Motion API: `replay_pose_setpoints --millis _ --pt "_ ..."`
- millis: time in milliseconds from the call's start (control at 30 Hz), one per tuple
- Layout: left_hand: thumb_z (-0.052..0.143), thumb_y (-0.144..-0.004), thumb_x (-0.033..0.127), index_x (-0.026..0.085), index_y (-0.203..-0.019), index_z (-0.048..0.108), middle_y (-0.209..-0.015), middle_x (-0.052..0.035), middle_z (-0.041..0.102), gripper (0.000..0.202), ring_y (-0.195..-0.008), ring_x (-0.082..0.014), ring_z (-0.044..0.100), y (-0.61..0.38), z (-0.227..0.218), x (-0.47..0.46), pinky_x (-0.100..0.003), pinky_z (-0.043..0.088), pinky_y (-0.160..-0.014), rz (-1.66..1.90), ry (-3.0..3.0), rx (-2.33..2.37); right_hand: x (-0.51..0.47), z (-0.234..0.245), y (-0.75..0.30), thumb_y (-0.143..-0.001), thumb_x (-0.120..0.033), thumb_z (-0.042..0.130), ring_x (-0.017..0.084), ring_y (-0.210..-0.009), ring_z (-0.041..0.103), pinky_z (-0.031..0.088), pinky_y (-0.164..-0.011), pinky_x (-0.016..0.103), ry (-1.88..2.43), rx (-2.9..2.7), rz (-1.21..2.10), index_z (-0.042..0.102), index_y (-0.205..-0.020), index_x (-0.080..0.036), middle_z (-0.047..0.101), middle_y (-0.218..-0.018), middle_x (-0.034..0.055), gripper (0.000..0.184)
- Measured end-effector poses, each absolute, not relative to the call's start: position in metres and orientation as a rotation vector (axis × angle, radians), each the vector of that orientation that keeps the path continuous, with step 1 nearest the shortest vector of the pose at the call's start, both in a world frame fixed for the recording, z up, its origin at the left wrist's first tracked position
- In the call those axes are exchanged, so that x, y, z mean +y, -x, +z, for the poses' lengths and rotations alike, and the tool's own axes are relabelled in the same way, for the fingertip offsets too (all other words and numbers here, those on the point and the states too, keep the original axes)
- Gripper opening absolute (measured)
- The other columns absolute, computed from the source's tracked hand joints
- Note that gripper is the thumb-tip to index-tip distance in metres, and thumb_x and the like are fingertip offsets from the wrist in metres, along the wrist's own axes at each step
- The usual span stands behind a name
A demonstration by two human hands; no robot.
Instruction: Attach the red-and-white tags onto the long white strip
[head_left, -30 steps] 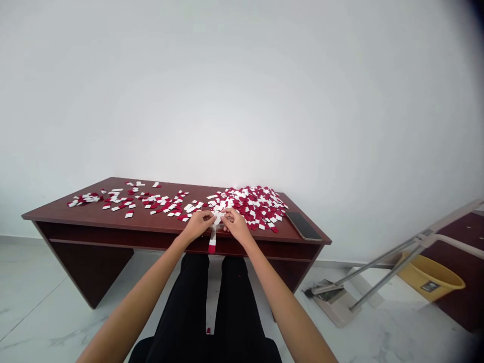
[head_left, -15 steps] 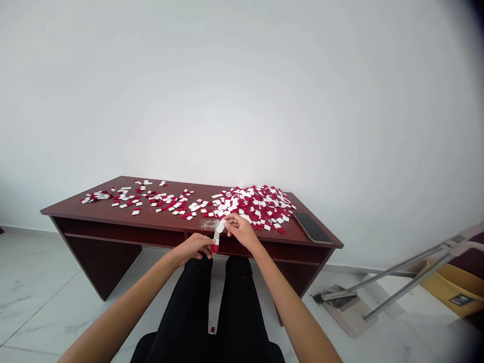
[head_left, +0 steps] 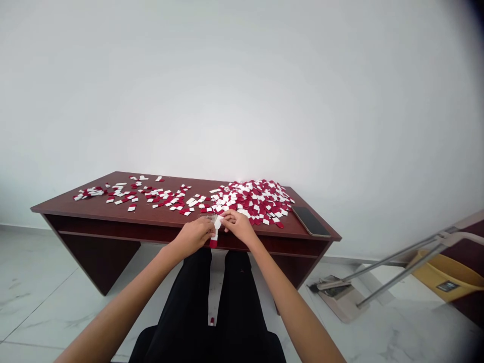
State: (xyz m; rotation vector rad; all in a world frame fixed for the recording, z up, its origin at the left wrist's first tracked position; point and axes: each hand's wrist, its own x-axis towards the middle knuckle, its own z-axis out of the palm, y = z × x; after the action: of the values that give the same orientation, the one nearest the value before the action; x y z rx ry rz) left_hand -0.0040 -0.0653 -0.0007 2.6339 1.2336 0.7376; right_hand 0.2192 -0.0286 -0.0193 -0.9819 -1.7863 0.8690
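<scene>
Between my two hands, at the table's front edge, is a narrow strip with a white upper part and a red lower end [head_left: 214, 244]. My left hand [head_left: 193, 236] pinches it from the left, fingers curled. My right hand [head_left: 237, 225] pinches a white rounded piece [head_left: 218, 221] at the top, thumb and fingers pressed together. Whether the two parts are joined I cannot tell. Just behind the right hand lies a heap of small red-and-white tabs [head_left: 257, 199] with rounded red ends. More loose tabs [head_left: 162, 194] are scattered to the left.
The dark red wooden table [head_left: 83, 209] stands against a white wall. A black tablet or phone [head_left: 310, 222] lies at its right end. On the floor to the right are a long-handled dustpan [head_left: 342, 302] and a yellow bin [head_left: 446, 272]. One tab [head_left: 212, 321] lies below, between my legs.
My left hand has moved up from the strip's lower red end, closer to my right hand. My right hand stays nearly in place. The view has shifted slightly.
</scene>
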Motion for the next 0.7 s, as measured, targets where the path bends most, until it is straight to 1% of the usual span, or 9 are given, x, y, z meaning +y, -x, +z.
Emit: replay_pose_setpoints --millis 133,300,433,533,700 --pt "0.042 -0.1 0.017 0.021 -0.099 0.062 -0.097 -0.0097 0.067 0.02 -0.092 -0.0248 0.06 0.003 -0.005 -0.07 -0.028 0.034 -0.062 0.714 -2.751 1.255 -0.031 -0.017 -0.215 -0.089 -0.04 0.071 0.017 -0.061 0.069 0.054 -0.061 0.03 1.049 -1.796 0.805 0.072 -0.099 -0.023 0.075 -0.087 0.0044 0.02" --pt "0.041 -0.1 0.013 0.022 -0.102 0.057 -0.095 -0.0083 0.065 0.019 -0.09 -0.0245 0.058 0.006 -0.009 -0.065 -0.028 0.034 -0.061 0.763 -2.764 1.318 -0.036 -0.015 -0.214 -0.085 -0.038 0.074 0.019 -0.069 0.065 0.05 -0.063 0.03 1.04 -1.904 0.747 0.075 -0.094 -0.024 0.074 -0.081 0.0033 0.016" --pt "0.041 -0.1 0.012 0.022 -0.101 0.055 -0.096 -0.0083 0.065 0.018 -0.092 -0.0242 0.058 0.006 -0.009 -0.065 -0.029 0.033 -0.061 0.748 -2.788 1.327 -0.041 -0.012 -0.213 -0.086 -0.038 0.073 0.018 -0.068 0.06 0.045 -0.06 0.029 1.011 -1.98 0.775 0.076 -0.093 -0.023 0.069 -0.077 0.0022 0.016" --pt "0.04 -0.1 0.011 0.022 -0.102 0.053 -0.099 -0.0088 0.065 0.017 -0.094 -0.024 0.058 0.005 -0.008 -0.065 -0.029 0.033 -0.06 0.704 -2.812 1.355 -0.046 -0.008 -0.213 -0.087 -0.04 0.071 0.018 -0.068 0.057 0.043 -0.06 0.028 0.973 -2.045 0.763 0.075 -0.09 -0.022 0.067 -0.076 0.0023 0.019" --pt "0.038 -0.102 0.013 0.022 -0.103 0.052 -0.1 -0.0079 0.065 0.017 -0.094 -0.0234 0.058 0.005 -0.007 -0.066 -0.029 0.034 -0.06 0.664 -2.816 1.381 -0.051 -0.003 -0.213 -0.095 -0.046 0.062 0.017 -0.069 0.055 0.042 -0.063 0.028 0.98 -2.122 0.716 0.069 -0.076 -0.019 0.065 -0.075 0.0018 0.034"
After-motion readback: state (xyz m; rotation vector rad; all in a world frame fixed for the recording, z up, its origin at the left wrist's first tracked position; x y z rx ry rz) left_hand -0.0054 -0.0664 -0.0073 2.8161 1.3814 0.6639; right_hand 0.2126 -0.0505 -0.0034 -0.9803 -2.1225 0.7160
